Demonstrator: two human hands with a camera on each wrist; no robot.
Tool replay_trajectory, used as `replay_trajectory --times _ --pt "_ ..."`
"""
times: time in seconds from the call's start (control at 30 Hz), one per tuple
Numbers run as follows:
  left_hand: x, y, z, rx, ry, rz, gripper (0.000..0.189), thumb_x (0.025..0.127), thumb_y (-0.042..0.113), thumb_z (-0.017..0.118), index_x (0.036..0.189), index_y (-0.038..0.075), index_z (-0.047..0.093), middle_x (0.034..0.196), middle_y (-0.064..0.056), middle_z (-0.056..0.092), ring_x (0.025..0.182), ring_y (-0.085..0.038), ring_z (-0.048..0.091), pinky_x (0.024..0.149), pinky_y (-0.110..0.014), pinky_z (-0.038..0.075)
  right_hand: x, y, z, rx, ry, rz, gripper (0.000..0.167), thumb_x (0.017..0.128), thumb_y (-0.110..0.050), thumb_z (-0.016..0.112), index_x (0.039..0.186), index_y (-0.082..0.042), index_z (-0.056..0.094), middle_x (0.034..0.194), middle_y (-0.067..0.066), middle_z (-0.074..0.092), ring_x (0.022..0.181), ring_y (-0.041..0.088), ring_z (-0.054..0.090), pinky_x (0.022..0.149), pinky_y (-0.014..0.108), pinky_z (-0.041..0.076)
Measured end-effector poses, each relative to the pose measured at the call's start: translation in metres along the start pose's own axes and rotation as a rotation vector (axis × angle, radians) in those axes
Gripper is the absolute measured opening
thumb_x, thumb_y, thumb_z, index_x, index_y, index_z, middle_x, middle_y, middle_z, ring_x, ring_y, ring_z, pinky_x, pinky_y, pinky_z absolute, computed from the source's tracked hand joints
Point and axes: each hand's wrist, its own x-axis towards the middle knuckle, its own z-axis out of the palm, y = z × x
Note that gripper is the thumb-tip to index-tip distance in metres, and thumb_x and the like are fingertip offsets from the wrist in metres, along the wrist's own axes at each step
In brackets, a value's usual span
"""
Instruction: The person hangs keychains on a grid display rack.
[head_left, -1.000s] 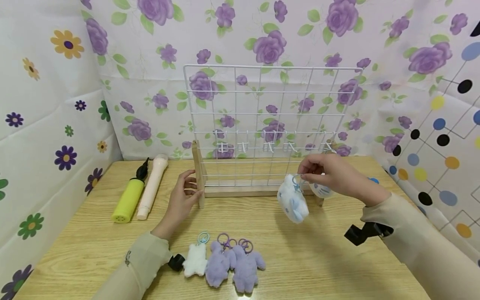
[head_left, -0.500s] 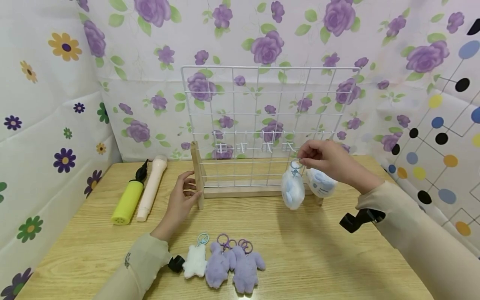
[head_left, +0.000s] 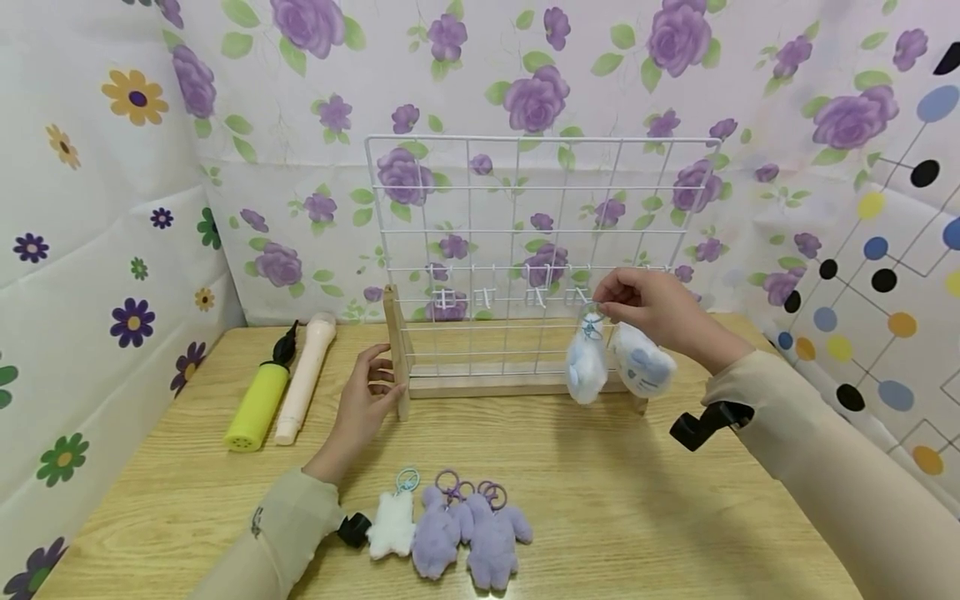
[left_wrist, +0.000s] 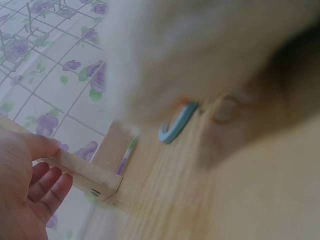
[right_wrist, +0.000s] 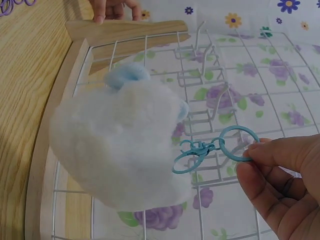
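My right hand (head_left: 651, 310) pinches the light-blue key ring (right_wrist: 239, 143) of a fluffy white plush keychain (head_left: 587, 367) with blue patches. The plush dangles in front of the white wire grid rack (head_left: 491, 232), its ring close to one of the white hooks (head_left: 576, 296). A second white-and-blue plush (head_left: 643, 360) hangs just right of it, partly behind my hand. On the left, my left hand (head_left: 362, 408) grips the wooden stand (head_left: 396, 350) of the rack; the thumb (left_wrist: 40, 146) lies on the wood, with the fingers on its other side.
Near the table's front lie a white plush keychain (head_left: 392, 525) and two purple plush keychains (head_left: 437, 533). A yellow-green hand pump (head_left: 257, 408) and a pale tube-shaped thing (head_left: 306, 379) lie at left. Flowered cloth (head_left: 300, 208) hangs behind the rack.
My right hand has risen and moved slightly left, lifting the plush keychain's ring to the height of the hooks. The second plush shows more now. The left hand stays on the stand.
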Motion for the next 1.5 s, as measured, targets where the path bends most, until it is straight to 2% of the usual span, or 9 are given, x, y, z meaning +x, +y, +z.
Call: replay_trajectory --times 0.27,0.6,0.8,1.13,1.27,1.5 --pt "0.001 -0.003 0.002 -0.009 0.005 -0.003 0.064 0.089 -0.002 0.064 0.144 0.008 0.033 0.124 -0.022 0.052 0.105 -0.032 0.055 0.081 -0.020 0.048 0.006 0.003 0.004 0.011 -0.011 0.022 0.012 0.096 -0.011 0.059 0.103 -0.004 0.065 0.095 0.010 0.067 0.083 0.019 0.065 0.075 0.029 0.054" --pt "-0.002 -0.003 -0.001 -0.014 0.008 0.037 0.061 0.089 0.003 0.066 0.142 0.012 0.036 0.121 -0.019 0.054 0.102 -0.028 0.056 0.079 -0.019 0.049 0.010 0.006 0.009 0.020 -0.028 0.047 0.011 0.096 -0.009 0.058 0.103 -0.005 0.064 0.097 0.011 0.066 0.086 0.021 0.065 0.076 0.031 0.055" --pt "-0.002 -0.005 -0.001 -0.006 0.008 0.036 0.062 0.089 0.001 0.066 0.142 0.012 0.036 0.121 -0.019 0.054 0.101 -0.029 0.056 0.079 -0.019 0.049 0.011 0.006 0.010 0.012 -0.018 0.041 0.010 0.095 -0.009 0.059 0.103 -0.007 0.064 0.097 0.011 0.066 0.085 0.020 0.064 0.075 0.030 0.054" --pt "-0.001 -0.004 -0.002 -0.009 0.015 0.041 0.062 0.088 0.000 0.066 0.142 0.012 0.036 0.121 -0.019 0.055 0.101 -0.029 0.056 0.079 -0.018 0.049 0.012 0.006 0.007 0.021 -0.019 0.017 0.013 0.095 -0.010 0.060 0.106 -0.006 0.065 0.100 0.010 0.067 0.090 0.021 0.062 0.082 0.036 0.053" --pt "-0.001 -0.004 -0.002 -0.010 0.013 0.044 0.061 0.089 0.002 0.065 0.142 0.012 0.036 0.121 -0.019 0.054 0.101 -0.028 0.056 0.079 -0.020 0.049 0.010 0.006 0.004 0.031 -0.014 0.001 0.015 0.095 -0.011 0.061 0.108 -0.005 0.066 0.100 0.010 0.067 0.091 0.020 0.061 0.082 0.032 0.052" --pt "-0.001 -0.005 -0.001 -0.010 0.019 0.061 0.061 0.089 0.003 0.066 0.141 0.012 0.037 0.120 -0.019 0.055 0.101 -0.029 0.056 0.079 -0.022 0.050 0.005 0.003 -0.003 0.034 0.018 -0.014 0.016 0.096 -0.015 0.060 0.108 -0.007 0.066 0.099 0.009 0.067 0.087 0.017 0.060 0.074 0.020 0.050"
